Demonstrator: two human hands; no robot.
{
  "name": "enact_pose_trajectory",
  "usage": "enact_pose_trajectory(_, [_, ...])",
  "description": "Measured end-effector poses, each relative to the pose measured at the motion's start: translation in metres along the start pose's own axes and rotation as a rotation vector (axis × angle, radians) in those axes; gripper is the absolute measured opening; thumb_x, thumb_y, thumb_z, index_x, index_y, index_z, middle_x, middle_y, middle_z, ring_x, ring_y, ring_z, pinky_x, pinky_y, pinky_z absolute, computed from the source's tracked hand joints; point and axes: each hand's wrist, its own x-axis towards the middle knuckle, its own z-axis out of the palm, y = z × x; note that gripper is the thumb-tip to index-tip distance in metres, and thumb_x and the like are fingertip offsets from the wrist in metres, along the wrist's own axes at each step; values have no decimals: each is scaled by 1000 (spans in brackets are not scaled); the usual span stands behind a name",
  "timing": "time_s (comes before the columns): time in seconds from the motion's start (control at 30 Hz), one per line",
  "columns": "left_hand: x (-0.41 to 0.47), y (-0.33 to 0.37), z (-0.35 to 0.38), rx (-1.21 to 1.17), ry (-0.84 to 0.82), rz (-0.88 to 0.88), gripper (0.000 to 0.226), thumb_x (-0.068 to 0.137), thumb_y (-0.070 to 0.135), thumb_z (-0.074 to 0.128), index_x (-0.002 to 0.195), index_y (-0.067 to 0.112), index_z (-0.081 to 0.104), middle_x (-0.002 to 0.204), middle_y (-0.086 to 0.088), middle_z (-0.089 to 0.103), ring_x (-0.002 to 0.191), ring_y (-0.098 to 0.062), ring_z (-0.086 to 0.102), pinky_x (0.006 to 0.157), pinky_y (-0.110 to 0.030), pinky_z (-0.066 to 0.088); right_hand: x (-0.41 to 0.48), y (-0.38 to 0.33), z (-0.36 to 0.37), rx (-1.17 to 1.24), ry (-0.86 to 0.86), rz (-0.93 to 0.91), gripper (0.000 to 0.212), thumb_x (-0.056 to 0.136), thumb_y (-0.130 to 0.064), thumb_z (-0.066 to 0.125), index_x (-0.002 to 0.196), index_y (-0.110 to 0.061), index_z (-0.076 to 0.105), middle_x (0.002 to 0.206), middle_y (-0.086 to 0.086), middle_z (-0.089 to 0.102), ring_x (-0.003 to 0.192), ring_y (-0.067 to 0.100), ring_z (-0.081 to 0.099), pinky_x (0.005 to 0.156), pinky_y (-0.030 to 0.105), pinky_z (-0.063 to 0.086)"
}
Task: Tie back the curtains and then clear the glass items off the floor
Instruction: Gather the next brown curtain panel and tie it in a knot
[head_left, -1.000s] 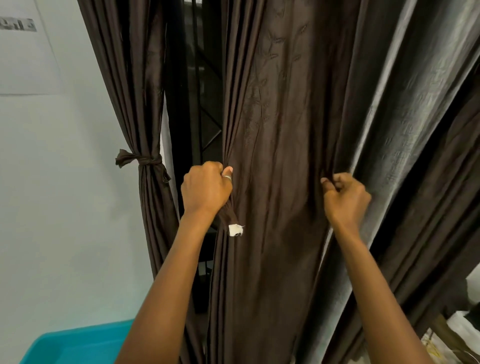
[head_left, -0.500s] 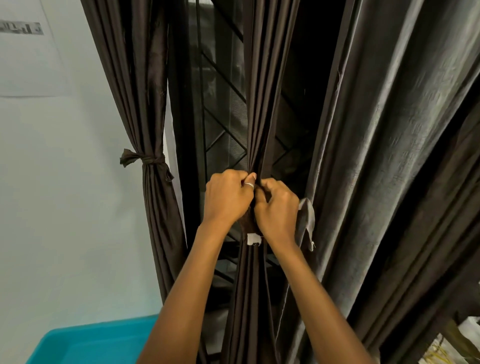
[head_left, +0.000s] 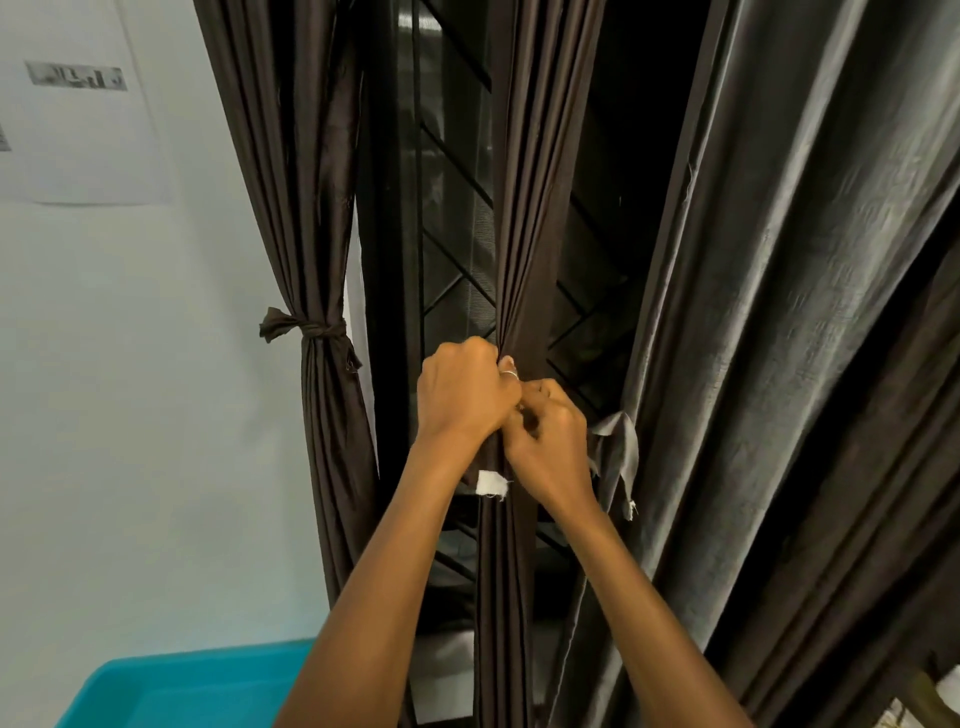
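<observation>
The left hand (head_left: 462, 395) and the right hand (head_left: 550, 447) both squeeze the middle curtain (head_left: 524, 234) into a thin bunch before the window (head_left: 452, 208), so tying is under way, and next the tie strip (head_left: 491, 483) probably needs wrapping and knotting.

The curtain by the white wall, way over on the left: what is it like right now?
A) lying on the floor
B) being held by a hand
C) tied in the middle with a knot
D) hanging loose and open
C: the left curtain is bunched in by a knotted tie, while the left hand and right hand grip the middle curtain.
</observation>
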Motion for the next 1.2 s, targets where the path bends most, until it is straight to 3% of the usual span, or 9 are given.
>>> enact_pose_trajectory(0.1, [2,-10,-4,-58,-39,25,48,95,34,60,54,15,46,54,-3,51,62,-29,58,63,-41,52,17,8,-13,163,30,169,30,97,-11,61,124,-19,72,116,-5,69,104,-3,63,96,19,50])
enact_pose_trajectory(0.27, [-2,-22,-13,-161,-114,34,56,96,38,62,51,15,38,47,1,40,46,-18,43,54,-34,43,60,28,-30,464,-163,439,77,88,-38,78,153,-20,41,151,-5,51,137,10,49,117,35,39])
enact_pose_trajectory(0.33, [0,-26,-19,-204,-164,36,57,96,38,63,52,14,35,48,-1,37,46,-17,38,54,-31,38,73,37,-36,572,-283,491,87,79,-40,82,153,-20,40,150,-2,53,138,17,51,117,40,40])
enact_pose_trajectory(0.47, [-1,-35,-31,-335,-295,58,54,98,33,62,60,4,38,54,-4,32,47,-13,31,53,-26,32,86,49,-41,841,-506,510,69,82,-21,77,145,-12,51,141,9,63,132,28,58,112,44,44])
enact_pose_trajectory(0.7, [-1,-47,-46,-540,-463,41,49,99,28,61,64,-5,52,54,-2,37,48,-10,36,54,-19,36,88,49,-44,833,-598,549,68,61,-20,96,122,-8,68,124,12,72,116,28,69,89,37,60])
enact_pose_trajectory(0.83, [0,-52,-43,-507,-394,7,44,99,35,61,67,4,63,57,-7,46,54,-17,45,62,-28,43,82,36,-45,702,-451,573,54,73,-10,85,123,-5,66,117,10,75,113,27,71,96,42,58])
enact_pose_trajectory(0.93, [2,-52,-34,-368,-237,-7,52,98,36,62,63,-1,53,51,-4,39,47,-14,39,55,-26,37,73,24,-41,468,-275,492,41,79,-19,85,117,-10,71,109,1,78,102,17,74,93,37,60])
enact_pose_trajectory(1.03, [-2,-44,-24,-188,-80,2,55,97,39,61,50,16,44,44,3,41,41,-12,41,50,-24,36,55,12,-28,117,-45,336,32,91,-24,77,120,-12,72,110,-3,75,101,12,71,87,28,56])
enact_pose_trajectory(1.2, [-15,-20,-9,-79,29,36,51,97,41,57,51,21,45,48,3,47,49,-21,52,52,-32,44,18,3,-1,-273,91,27,25,101,-19,56,122,-7,62,100,16,72,92,34,69,73,43,57])
